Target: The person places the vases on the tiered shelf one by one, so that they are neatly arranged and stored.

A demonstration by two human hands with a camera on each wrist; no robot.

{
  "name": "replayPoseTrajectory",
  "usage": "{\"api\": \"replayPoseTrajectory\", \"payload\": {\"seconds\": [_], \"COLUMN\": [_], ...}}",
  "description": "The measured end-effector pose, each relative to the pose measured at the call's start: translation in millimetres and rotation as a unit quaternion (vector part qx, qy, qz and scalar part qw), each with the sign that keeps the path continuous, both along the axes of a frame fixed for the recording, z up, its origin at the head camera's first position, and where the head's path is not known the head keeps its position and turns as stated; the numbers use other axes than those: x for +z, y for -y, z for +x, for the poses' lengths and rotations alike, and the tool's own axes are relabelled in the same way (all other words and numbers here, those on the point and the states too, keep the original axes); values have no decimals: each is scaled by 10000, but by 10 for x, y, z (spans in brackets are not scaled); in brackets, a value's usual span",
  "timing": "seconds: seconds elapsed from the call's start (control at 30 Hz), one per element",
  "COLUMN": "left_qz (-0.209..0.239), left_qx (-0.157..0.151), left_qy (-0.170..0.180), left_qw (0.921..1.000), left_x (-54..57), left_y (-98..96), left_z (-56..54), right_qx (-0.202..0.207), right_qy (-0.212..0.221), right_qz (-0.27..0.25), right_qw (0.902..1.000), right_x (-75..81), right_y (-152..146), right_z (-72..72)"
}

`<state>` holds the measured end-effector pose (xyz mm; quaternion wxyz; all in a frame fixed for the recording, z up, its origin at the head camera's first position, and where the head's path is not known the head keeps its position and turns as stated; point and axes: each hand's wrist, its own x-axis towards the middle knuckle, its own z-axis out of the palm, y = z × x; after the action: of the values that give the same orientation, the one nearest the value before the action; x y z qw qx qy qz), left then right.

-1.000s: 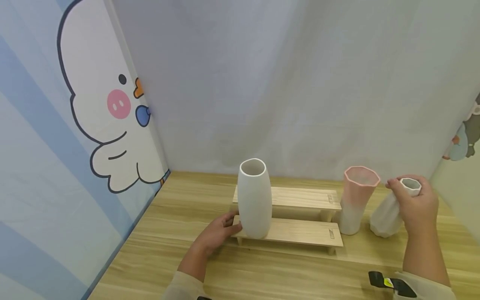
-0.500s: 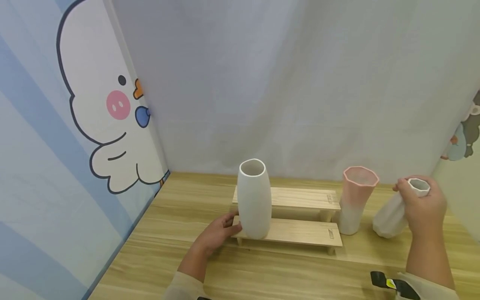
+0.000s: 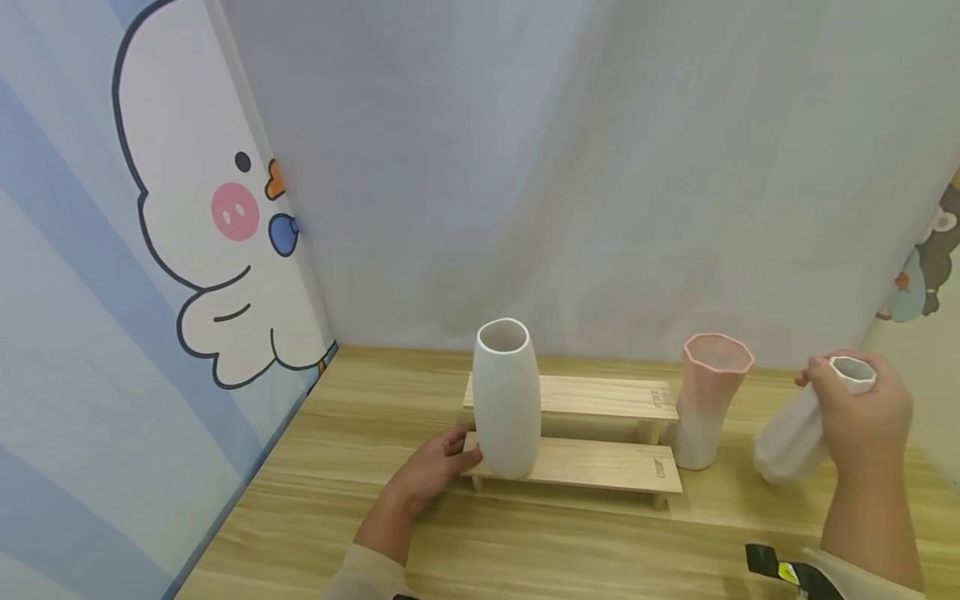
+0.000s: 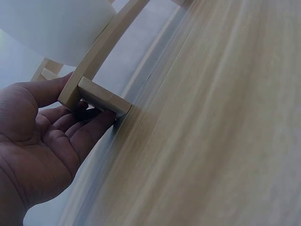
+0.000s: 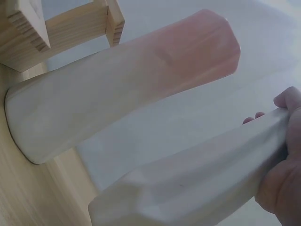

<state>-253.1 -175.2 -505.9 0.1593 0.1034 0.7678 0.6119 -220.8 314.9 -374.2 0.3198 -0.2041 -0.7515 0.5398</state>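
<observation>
My left hand (image 3: 431, 471) grips the left end of the two-tier wooden stand (image 3: 600, 461), thumb over the lower board and fingers beneath it, around the end leg (image 4: 101, 96) in the left wrist view. On that lower board, beside the thumb, a tall smooth white vase (image 3: 507, 408) stands upright. At the far right, my right hand (image 3: 870, 417) holds a faceted white vase (image 3: 795, 437) around its neck. It leans, mouth to the right and base to the left. Between it and the stand, a pink-and-white vase (image 3: 708, 400) stands on the table, also seen in the right wrist view.
The wood-grain table (image 3: 315, 467) runs back to a pale grey curtain (image 3: 570, 183). A blue-and-white cartoon panel (image 3: 217, 275) borders the left side. Another printed panel (image 3: 918, 267) borders the right. The stand's upper tier (image 3: 600, 396) lies behind the lower board.
My right hand has moved to the right with the faceted white vase, away from the pink-and-white one. The left hand has kept its hold on the stand.
</observation>
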Motion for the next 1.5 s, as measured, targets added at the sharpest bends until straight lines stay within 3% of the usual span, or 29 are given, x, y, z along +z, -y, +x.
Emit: {"api": "replayPoseTrajectory", "payload": {"seconds": [0.27, 0.5, 0.7, 1.07, 1.4, 1.5], "left_qz": [-8, 12, -22, -52, -25, -11], "left_qx": [-8, -7, 25, 9, 2, 2], "left_qy": [9, 20, 13, 34, 45, 27], "left_qw": [10000, 10000, 10000, 10000, 10000, 10000], "left_x": [4, -14, -13, 9, 15, 4], "left_y": [6, 7, 2, -1, -6, -3], "left_z": [-1, -12, -9, -26, -20, -20], "right_qx": [-16, 35, 116, 72, 731, 938], "right_qy": [47, 283, 17, -1, -785, -809], "right_qz": [-212, -22, -20, 37, -368, -504], "right_qw": [9998, 9996, 9999, 10000, 9935, 9910], "right_x": [97, 180, 250, 383, 430, 434], "right_y": [22, 49, 108, 248, 501, 557], "right_z": [87, 152, 187, 272, 326, 341]}}
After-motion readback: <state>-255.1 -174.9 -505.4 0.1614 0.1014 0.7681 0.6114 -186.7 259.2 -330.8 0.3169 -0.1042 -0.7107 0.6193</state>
